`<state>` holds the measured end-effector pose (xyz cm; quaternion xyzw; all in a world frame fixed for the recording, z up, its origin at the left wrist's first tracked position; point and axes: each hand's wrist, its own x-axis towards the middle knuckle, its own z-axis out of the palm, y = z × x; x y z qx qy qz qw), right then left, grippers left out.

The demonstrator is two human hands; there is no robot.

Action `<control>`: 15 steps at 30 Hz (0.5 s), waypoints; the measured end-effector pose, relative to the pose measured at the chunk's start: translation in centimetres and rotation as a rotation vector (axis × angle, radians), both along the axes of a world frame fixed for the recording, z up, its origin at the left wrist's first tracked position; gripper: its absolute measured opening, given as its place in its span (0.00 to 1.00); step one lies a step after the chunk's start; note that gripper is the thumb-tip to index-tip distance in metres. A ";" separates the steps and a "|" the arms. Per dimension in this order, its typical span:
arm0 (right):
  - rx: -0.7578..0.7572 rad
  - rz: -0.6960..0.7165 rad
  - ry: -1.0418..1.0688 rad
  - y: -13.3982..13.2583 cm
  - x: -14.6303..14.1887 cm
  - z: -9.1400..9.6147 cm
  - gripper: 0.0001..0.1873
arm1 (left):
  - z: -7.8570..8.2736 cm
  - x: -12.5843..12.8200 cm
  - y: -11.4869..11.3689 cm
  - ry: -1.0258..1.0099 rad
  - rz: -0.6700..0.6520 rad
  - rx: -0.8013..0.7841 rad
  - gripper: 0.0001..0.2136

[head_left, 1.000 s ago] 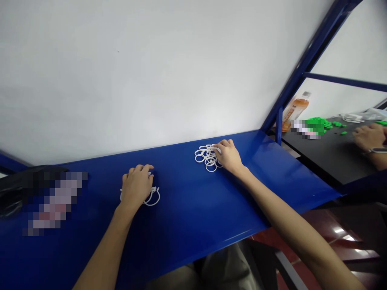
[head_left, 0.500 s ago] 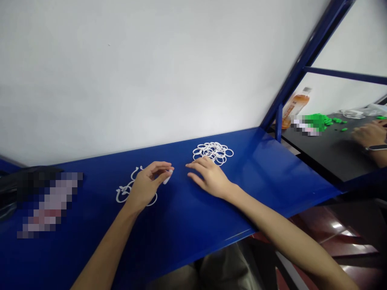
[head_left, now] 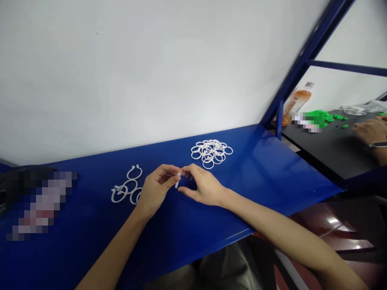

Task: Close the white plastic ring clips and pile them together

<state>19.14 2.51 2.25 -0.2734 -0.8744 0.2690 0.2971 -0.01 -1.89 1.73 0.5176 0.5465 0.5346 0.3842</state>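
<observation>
My left hand (head_left: 155, 188) is closed, with thumb and fingertips pinching a white plastic ring (head_left: 177, 184) seen nearly edge-on. Most of that ring is hidden by the fingers. My right hand (head_left: 206, 186) meets it from the other side. Its index fingertip is at the ring's top by the left fingertips, while its thumb stays apart lower down; whether it touches the ring I cannot tell. Left of my left hand lie several white rings (head_left: 130, 180), at least one with a gap between knobbed ends. Beyond my right hand is a pile of white rings (head_left: 211, 152).
The blue table (head_left: 187, 225) meets a pale wall behind. A dark bag (head_left: 33, 171) and a blurred-out packet (head_left: 45, 203) lie at the left. Past a blue frame post (head_left: 279, 121), a black table (head_left: 332, 151) bears green pieces, an orange-drink bottle (head_left: 298, 105) and another person's hand (head_left: 371, 131).
My left hand has moved right with its ring, uncovering more of the left rings. My right hand has moved down and left from the pile to meet it. The view has shifted slightly.
</observation>
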 end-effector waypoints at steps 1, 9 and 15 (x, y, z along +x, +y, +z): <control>-0.007 -0.004 0.008 0.0 0.0 0.0 0.25 | 0.0 0.0 0.0 0.038 0.021 0.010 0.14; -0.089 -0.035 0.072 0.0 -0.6 -1.0 0.09 | -0.1 0.7 0.0 0.213 0.118 0.072 0.12; -0.045 -0.080 0.137 1.0 -0.2 -0.9 0.07 | 0.1 0.9 -0.1 0.304 0.044 0.055 0.11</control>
